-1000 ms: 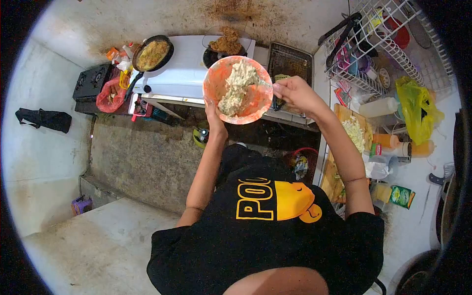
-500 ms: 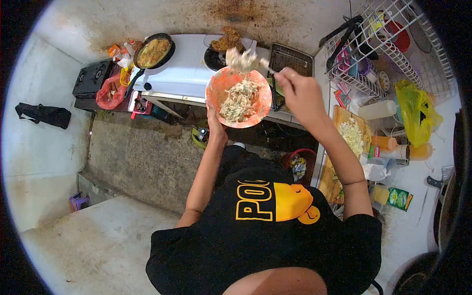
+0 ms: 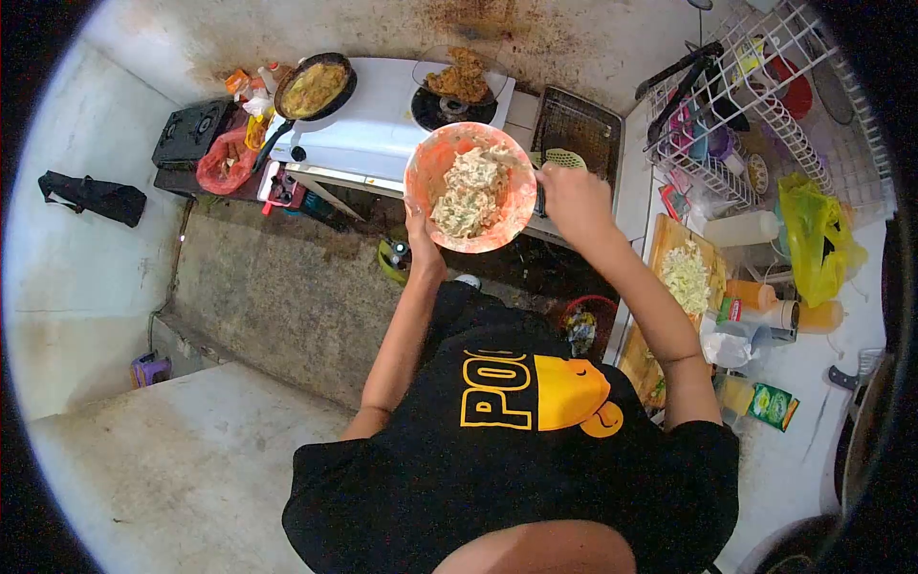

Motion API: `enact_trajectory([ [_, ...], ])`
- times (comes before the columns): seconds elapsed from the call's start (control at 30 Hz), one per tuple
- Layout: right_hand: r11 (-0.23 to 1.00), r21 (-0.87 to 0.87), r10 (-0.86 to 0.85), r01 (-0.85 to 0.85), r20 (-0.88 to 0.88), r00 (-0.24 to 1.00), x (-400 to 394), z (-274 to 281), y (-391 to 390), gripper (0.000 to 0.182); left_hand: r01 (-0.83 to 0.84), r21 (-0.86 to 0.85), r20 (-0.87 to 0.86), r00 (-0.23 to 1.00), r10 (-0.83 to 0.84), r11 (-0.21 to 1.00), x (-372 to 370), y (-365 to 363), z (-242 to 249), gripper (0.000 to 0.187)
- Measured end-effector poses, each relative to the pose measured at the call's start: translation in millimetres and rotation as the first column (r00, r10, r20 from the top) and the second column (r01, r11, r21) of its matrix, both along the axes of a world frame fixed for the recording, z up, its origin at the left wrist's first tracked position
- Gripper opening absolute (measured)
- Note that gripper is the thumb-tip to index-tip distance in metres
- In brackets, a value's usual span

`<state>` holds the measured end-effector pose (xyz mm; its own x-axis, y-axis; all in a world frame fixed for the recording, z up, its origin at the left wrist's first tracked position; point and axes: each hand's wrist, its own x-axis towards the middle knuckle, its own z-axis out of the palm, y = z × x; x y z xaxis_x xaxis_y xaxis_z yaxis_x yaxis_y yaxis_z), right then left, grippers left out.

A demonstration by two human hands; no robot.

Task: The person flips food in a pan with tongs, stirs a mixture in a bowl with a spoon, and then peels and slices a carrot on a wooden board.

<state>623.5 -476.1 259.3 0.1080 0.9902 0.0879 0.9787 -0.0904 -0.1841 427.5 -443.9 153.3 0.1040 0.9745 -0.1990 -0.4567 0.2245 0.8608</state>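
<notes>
My left hand (image 3: 423, 247) grips the lower left side of an orange-and-white bowl (image 3: 517, 212), with fingers under and around its rim. Inside the bowl lies a pale, creamy mixture (image 3: 469, 191) of shredded vegetables, heaped toward the upper right. My right hand (image 3: 574, 203) is closed at the bowl's right rim around a spoon, most of which is hidden by the fingers, rim and mixture. The bowl is held up in front of the stove, tilted toward me.
Behind the bowl is a white stove (image 3: 373, 91) with a frying pan (image 3: 314, 88) of food and a plate of fried food (image 3: 459, 78). Chopped cabbage (image 3: 687, 277) lies on a cutting board (image 3: 636, 359) at right, near bottles and a dish rack (image 3: 765, 105).
The spoonful of mixture raised above the bowl has come down into it, making the heap larger. My right hand has lowered to the rim. The bowl stays in my left hand.
</notes>
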Motion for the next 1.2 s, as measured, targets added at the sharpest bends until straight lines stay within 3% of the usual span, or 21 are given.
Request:
enact_trajectory([
  [0.07, 0.996, -0.063, 0.067, -0.063, 0.064, 0.996, -17, -8, -6, 0.016, -0.015, 0.085, 0.057, 0.998, 0.011, 0.996, 1, 1, -5, 0.071],
  [0.13, 0.984, -0.053, 0.172, -0.167, 0.091, 0.981, -35, -18, -19, 0.011, -0.043, 0.058, 0.045, 0.998, 0.041, 0.997, 3, 2, -6, 0.07],
  [0.23, 0.962, -0.026, 0.272, -0.272, 0.004, 0.962, -52, -23, -35, 0.009, -0.077, 0.013, 0.053, 0.996, 0.076, 0.997, 3, 4, -8, 0.069],
  [0.47, 0.948, -0.049, 0.315, -0.314, 0.029, 0.949, -49, -19, -25, 0.009, -0.097, -0.052, 0.122, 0.987, 0.103, 0.994, 2, 12, -10, 0.07],
  [0.57, 0.958, -0.002, 0.287, -0.287, 0.011, 0.958, -49, -8, -12, 0.02, -0.116, -0.107, 0.148, 0.98, 0.131, 0.987, -4, 20, -12, 0.063],
  [0.63, 0.997, -0.019, 0.079, -0.079, 0.012, 0.997, -51, 6, -5, 0.029, -0.089, -0.151, 0.246, 0.961, 0.125, 0.985, -14, 29, -15, 0.059],
  [0.67, 0.996, -0.015, 0.089, -0.088, 0.012, 0.996, -50, 6, -2, 0.029, -0.099, -0.146, 0.247, 0.96, 0.133, 0.984, -19, 33, -16, 0.059],
  [0.73, 0.978, 0.208, 0.017, -0.005, -0.057, 0.998, -39, 4, 2, 0.024, -0.143, -0.253, 0.162, 0.969, 0.188, 0.957, -28, 42, -13, 0.059],
  [0.9, 0.994, 0.049, -0.078, 0.098, -0.308, 0.948, -18, -21, 6, 0.014, -0.155, -0.21, 0.23, 0.952, 0.203, 0.965, -67, 102, -84, 0.054],
  [0.97, 0.996, 0.04, -0.067, 0.084, -0.317, 0.946, -16, -38, 7, 0.012, -0.165, -0.172, 0.197, 0.96, 0.198, 0.971, -78, 135, -114, 0.052],
  [1.13, 0.999, 0.007, -0.033, 0.039, -0.385, 0.923, -36, -67, 14, 0.006, -0.194, -0.139, 0.168, 0.962, 0.216, 0.971, -79, 202, -132, 0.044],
  [1.2, 0.994, -0.083, -0.096, 0.065, -0.466, 0.88, -45, -73, 17, 0.006, -0.196, -0.155, 0.191, 0.956, 0.225, 0.968, -73, 223, -141, 0.043],
])
